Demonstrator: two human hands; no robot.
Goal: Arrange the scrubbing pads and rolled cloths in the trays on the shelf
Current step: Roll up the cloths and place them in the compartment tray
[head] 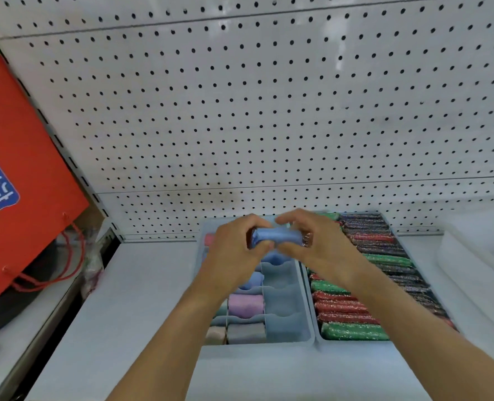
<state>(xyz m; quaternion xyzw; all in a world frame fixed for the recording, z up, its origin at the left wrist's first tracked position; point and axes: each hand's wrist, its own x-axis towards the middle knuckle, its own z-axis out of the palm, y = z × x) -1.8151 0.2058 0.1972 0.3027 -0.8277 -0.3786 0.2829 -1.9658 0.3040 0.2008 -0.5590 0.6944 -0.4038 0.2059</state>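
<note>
Rolled cloth, blue (274,237): held up between both hands above the far end of the divided tray (303,338), lying crosswise.

Head view. Left hand (235,250) gripped the roll's left end, fingers curled over the top and thumb under. Right hand (316,244) gripped the right end the same way, fingers wrapped round it. Both forearms came in from 6 o'clock and met over the tray.

Divided tray sat on the white shelf (141,299) at centre, pale blue, split into small compartments. Its left and middle columns held rolled cloths: a lilac roll (245,305) near the front, a grey roll (245,332) at 6 o'clock of that, a beige one (215,334) in the front left corner, a blue roll (253,280) at 12 o'clock of the lilac. A pink roll (209,239) showed at the far left corner. The compartments in the right column showed bare floor.

Second tray (318,341) touched the first at its 3 o'clock side, packed with glittery scrubbing pads (352,331) in rows: green, red and dark ones.

White pegboard (269,111) backed the shelf. Red bag (22,157) with red cord handles hung at 9 o'clock. Clear plastic bin (477,261) sat at 3 o'clock.
</note>
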